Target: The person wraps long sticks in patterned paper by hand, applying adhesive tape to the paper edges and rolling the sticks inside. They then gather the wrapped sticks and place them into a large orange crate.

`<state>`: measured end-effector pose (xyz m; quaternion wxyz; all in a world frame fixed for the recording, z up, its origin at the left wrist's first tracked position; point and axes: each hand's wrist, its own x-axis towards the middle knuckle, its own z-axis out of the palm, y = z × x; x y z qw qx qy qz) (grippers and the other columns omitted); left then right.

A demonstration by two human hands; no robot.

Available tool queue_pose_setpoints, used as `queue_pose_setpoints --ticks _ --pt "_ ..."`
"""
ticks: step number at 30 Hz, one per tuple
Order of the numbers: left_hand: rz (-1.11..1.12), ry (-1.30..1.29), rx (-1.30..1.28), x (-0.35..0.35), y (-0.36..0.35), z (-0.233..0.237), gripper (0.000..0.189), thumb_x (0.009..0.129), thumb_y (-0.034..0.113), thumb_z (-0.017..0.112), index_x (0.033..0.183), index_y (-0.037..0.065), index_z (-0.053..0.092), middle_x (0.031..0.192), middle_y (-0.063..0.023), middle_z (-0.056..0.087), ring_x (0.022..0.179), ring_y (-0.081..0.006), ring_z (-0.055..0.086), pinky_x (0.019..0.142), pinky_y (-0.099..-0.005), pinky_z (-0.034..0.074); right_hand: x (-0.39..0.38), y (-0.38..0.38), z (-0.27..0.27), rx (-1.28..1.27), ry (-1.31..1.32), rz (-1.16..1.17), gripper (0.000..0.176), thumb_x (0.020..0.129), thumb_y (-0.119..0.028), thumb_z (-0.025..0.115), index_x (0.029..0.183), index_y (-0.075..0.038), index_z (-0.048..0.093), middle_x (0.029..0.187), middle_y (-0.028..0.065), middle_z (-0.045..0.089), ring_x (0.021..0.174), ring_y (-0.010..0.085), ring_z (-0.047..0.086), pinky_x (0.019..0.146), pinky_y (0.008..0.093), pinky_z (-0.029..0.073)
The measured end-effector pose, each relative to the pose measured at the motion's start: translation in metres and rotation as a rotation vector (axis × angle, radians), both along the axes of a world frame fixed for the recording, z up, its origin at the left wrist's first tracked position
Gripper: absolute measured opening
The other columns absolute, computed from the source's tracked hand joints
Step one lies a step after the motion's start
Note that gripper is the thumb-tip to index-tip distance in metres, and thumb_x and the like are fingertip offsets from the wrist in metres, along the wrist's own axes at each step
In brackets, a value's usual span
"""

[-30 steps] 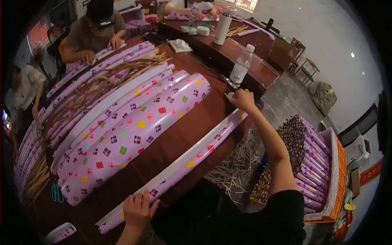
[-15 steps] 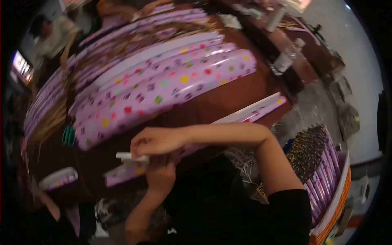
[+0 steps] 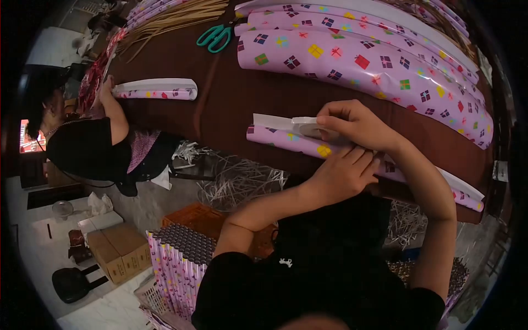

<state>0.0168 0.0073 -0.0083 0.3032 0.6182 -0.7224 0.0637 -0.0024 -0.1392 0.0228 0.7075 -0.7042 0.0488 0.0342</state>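
Note:
A narrow tube of pink gift-print wrapping paper (image 3: 275, 138) lies along the table's near edge, its white inner side showing at the back. My right hand (image 3: 357, 125) pinches a white roll of tape (image 3: 309, 127) against that white flap near the tube's left end. Just in front of it, my left hand (image 3: 345, 175) presses on the tube with its fingers bent over the paper. The tape's contact with the paper is partly covered by my fingers.
Large wrapping paper sheets (image 3: 352, 58) lie across the far table. Green-handled scissors (image 3: 215, 38) rest left of them. At left, a person (image 3: 88, 140) in black touches another paper roll (image 3: 157, 89). Finished rolls (image 3: 179, 264) stand below, near cardboard boxes (image 3: 118, 250) and paper strips (image 3: 236, 181).
The view has swung left and sharpened, bringing the person and the boxes into sight. Both hands stay at the paper tube, with the tape still in my right hand.

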Motion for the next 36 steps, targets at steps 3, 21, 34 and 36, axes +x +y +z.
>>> queue_pose_setpoints --ticks 3,21,34,36 --pt "0.086 0.023 -0.219 0.005 0.019 0.019 0.036 0.083 0.025 0.073 0.110 0.002 0.068 0.110 -0.0083 0.064 0.090 -0.0246 0.058 0.084 -0.0406 0.046 -0.001 0.000 0.002 0.069 0.071 -0.006 0.029 0.095 -0.027 0.062 0.086 0.001 0.064 0.075 0.0024 0.062 0.072 0.0087 0.054 0.068 0.0261 0.044" --pt "0.740 0.821 -0.179 0.089 0.083 0.015 0.023 0.079 0.002 0.077 0.100 0.005 0.068 0.089 -0.0031 0.068 0.091 -0.0199 0.058 0.083 -0.0318 0.046 -0.007 0.016 0.008 -0.598 -0.399 0.044 0.027 0.080 -0.031 0.076 0.096 -0.012 0.065 0.076 0.0031 0.057 0.076 0.0193 0.048 0.076 0.0342 0.033" --pt "0.740 0.878 0.081 0.135 0.071 0.023 0.026 0.081 -0.001 0.072 0.106 -0.001 0.065 0.081 -0.0049 0.069 0.080 -0.0079 0.061 0.077 -0.0222 0.046 -0.004 0.019 -0.004 -0.984 -0.656 -0.075 0.018 0.074 -0.019 0.074 0.090 -0.011 0.071 0.062 0.0005 0.054 0.073 0.0205 0.048 0.070 0.0355 0.036" --pt "0.755 0.851 0.104 0.138 0.070 0.022 0.026 0.081 -0.003 0.072 0.106 -0.003 0.065 0.080 -0.0050 0.070 0.077 -0.0071 0.061 0.071 -0.0204 0.047 -0.005 0.020 -0.001 -1.057 -0.633 -0.072 0.021 0.071 -0.018 0.075 0.090 -0.011 0.072 0.062 0.0003 0.054 0.072 0.0201 0.049 0.071 0.0354 0.038"
